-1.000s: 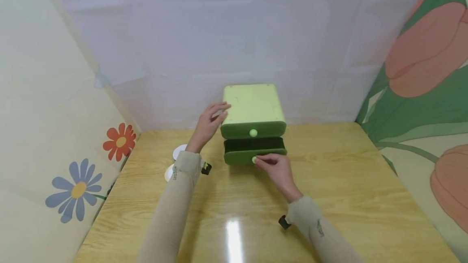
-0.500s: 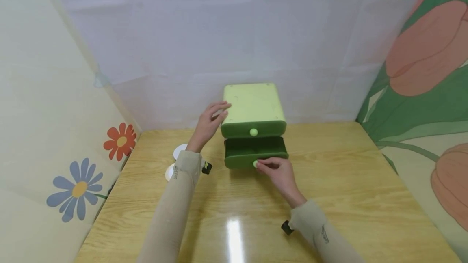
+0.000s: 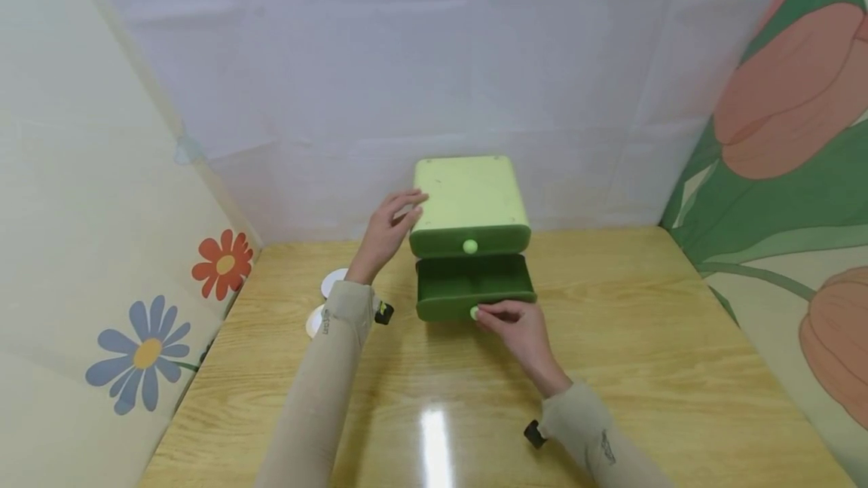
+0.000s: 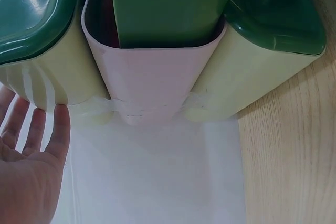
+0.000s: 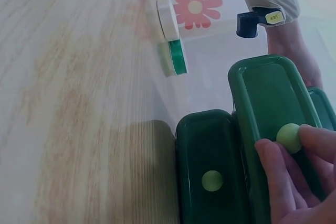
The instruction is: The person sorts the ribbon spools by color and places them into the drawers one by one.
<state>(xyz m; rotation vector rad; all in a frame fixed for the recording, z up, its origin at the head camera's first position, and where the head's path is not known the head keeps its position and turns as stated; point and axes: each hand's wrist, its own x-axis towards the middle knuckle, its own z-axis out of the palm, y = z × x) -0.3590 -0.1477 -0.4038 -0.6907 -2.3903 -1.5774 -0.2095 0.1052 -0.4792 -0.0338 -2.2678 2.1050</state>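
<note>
A small chest of drawers [image 3: 471, 190] with a pale yellow-green top and dark green fronts stands by the back wall. Its middle drawer [image 3: 442, 309] is pulled out, and the inside looks dark green and bare. My right hand [image 3: 518, 337] pinches that drawer's round light-green knob [image 5: 287, 137] between thumb and fingers. With extended fingers, my left hand [image 3: 386, 232] touches the top tier at its left side. In the left wrist view the drawer slides in a pink casing [image 4: 152, 74] between two yellowish ones. A lower drawer [image 5: 210, 145] is closed.
Two round flat things lie left of the chest, a white one [image 5: 167, 19] and a green-faced one [image 5: 178, 56], partly behind the left sleeve [image 3: 349, 307]. The wooden table [image 3: 644, 337] meets a white-covered wall [image 3: 325, 96]; flower-patterned panels flank it.
The middle drawer has come further out toward me, my right hand moving back with its knob. My left hand has stayed at the chest's top left.
</note>
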